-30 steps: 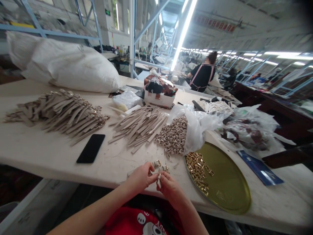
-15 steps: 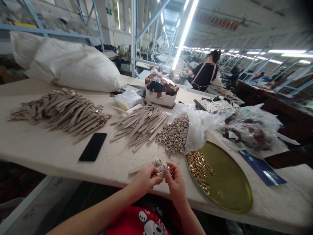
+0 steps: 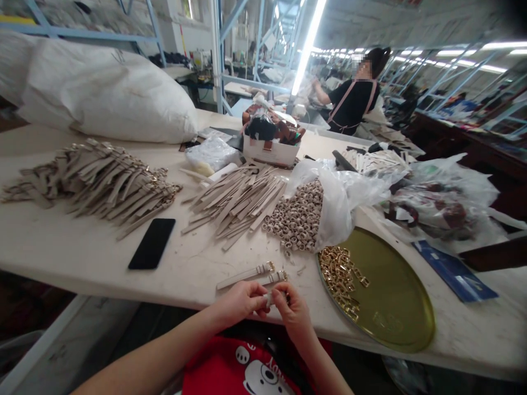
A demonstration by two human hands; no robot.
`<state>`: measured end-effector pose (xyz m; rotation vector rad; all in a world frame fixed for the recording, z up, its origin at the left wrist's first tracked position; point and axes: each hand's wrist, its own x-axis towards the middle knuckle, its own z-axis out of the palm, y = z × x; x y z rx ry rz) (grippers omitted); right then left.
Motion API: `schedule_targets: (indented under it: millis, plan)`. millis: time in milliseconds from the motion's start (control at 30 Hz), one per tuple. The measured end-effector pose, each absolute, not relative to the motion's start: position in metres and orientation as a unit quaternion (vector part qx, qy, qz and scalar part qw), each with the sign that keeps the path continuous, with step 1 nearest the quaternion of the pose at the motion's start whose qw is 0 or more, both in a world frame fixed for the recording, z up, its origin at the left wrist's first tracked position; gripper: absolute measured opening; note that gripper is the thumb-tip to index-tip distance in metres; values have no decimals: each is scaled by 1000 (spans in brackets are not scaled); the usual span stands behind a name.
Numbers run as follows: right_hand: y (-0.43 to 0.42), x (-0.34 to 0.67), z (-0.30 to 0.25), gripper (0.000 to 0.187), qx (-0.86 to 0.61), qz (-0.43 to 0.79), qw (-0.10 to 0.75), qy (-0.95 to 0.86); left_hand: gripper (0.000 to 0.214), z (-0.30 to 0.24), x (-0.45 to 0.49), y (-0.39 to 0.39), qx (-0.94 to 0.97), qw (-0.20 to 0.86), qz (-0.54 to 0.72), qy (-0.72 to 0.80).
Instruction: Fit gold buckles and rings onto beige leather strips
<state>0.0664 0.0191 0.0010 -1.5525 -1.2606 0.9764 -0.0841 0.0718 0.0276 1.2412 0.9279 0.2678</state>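
Note:
At the front edge of the table, my left hand [image 3: 246,299] pinches a small whitish piece [image 3: 268,299] between thumb and fingers. My right hand [image 3: 293,308] closes on the same piece from the other side. Fingers cover most of it, so its full shape is hidden. Just beyond my hands lie two beige straps, one strap [image 3: 242,276] farther back and another strap [image 3: 276,277] partly behind my fingers, each with a gold buckle at its right end. Gold buckles [image 3: 340,274] lie heaped on an olive-gold oval tray [image 3: 391,299] to the right.
Small beige loops [image 3: 298,216] spill from a clear plastic bag [image 3: 337,216]. Loose straps [image 3: 242,203] lie left of them, and a pile of buckled straps [image 3: 107,184] farther left. A black phone [image 3: 151,244] is near the front. Beyond the table stands a person [image 3: 354,99].
The strap that was between my hands now lies on the table beside the other one. My hands have come slightly nearer me and hold a small whitish piece. The view has tilted down.

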Motion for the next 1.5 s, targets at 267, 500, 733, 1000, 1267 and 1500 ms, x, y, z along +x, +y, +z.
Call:
schedule_targets:
  millis: [267,500,733,1000,1267,1500]
  plan:
    - [10,79,2,20,-588,456,381,-548,29,38,-84,69,590,681,67,428]
    - [1,72,1,19,-599,413,432,-533,29,41,-89,67,614,673,30,411]
    - [-11,58,1,18,-595,367,454,-552,32,45,-91,54,645,660,34,384]
    - [47,62,8,23,-593,255,397,-653,43,37,-94,95,783,445,59,431]
    - [113,57,-12,23,-625,147,316,-698,23,28,-101,152,806,262,104,520]
    - [100,60,-19,27,-636,155,274,-705,24,19,-62,223,776,193,131,587]
